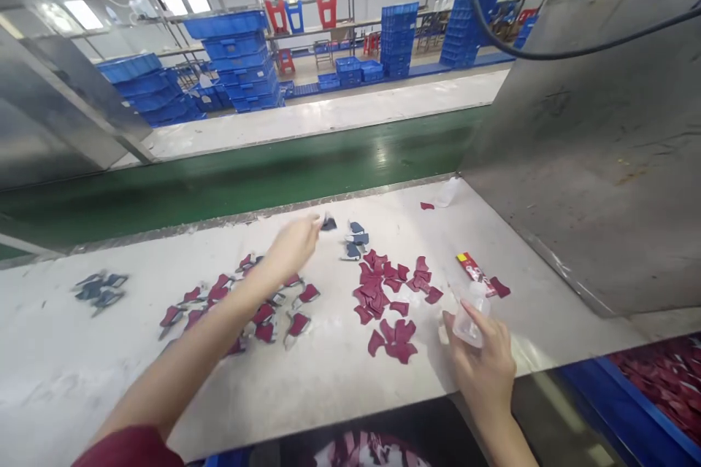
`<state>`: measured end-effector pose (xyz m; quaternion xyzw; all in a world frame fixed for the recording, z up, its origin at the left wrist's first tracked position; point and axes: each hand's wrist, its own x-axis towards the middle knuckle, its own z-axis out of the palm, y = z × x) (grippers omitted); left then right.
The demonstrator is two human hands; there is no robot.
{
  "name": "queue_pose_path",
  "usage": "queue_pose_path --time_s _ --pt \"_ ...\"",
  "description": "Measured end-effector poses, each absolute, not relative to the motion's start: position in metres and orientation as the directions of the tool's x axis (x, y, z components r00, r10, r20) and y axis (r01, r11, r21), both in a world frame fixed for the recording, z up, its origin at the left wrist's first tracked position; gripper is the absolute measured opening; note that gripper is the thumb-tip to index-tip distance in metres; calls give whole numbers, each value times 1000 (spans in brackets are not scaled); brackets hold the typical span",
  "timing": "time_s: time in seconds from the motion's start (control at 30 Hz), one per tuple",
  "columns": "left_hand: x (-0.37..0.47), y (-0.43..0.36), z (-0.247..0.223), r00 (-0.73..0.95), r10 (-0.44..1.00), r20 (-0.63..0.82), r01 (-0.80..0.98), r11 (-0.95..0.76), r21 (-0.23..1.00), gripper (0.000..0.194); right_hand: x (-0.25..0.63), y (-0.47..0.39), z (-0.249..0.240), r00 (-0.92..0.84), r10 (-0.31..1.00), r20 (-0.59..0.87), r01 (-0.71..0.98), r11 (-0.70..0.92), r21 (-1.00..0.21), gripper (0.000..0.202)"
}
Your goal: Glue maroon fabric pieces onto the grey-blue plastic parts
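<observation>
My left hand (294, 246) stretches over the white worktop, its fingertips pinching a small dark blue piece (328, 223) with a pale edge. Just right of it lie several similar blue pieces (357, 239). My right hand (487, 361) is closed around a small translucent plastic bottle (469, 317) near the front right of the worktop. Flat maroon cut pieces (375, 292) are heaped between my hands. Beneath and around my left forearm are maroon pieces with pale and grey parts (299, 323); the forearm hides some of them.
A red packet (475, 271) and one maroon piece (499, 287) lie beyond my right hand. Dark blue pieces (100, 289) sit at far left. A green conveyor belt (328, 168) runs behind the worktop. A metal panel (596, 153) stands right; a blue crate (613, 398) is below it.
</observation>
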<state>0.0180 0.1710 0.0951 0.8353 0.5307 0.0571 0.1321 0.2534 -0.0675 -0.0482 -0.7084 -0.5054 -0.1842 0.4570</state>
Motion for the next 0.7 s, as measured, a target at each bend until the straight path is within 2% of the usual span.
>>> queue_pose_path --time_s 0.07,0.13,0.23,0.3,0.4,0.53,0.7 --pt "8 110 78 452 891 36 841 -439 316 39 253 -72 -54 422 410 808 894 -43 -445 36" --pt "4 59 54 481 875 63 785 -461 413 37 252 -77 -59 428 298 853 900 -48 -434 38" --pt "10 11 16 407 908 99 736 -390 554 32 251 -81 -58 454 228 861 887 -27 -460 37" --pt "14 -4 -2 316 939 139 730 -334 597 28 248 -81 -51 474 250 844 867 33 -497 36" --pt "15 -12 -14 223 953 203 693 -301 655 20 237 -77 -36 527 362 769 813 49 -580 31" --pt "9 -10 -15 253 941 225 622 -336 707 21 214 -69 -22 606 467 644 719 27 -695 28" --pt "9 -6 -12 206 964 170 647 -264 716 12 188 -56 -14 523 567 637 711 122 -692 25"
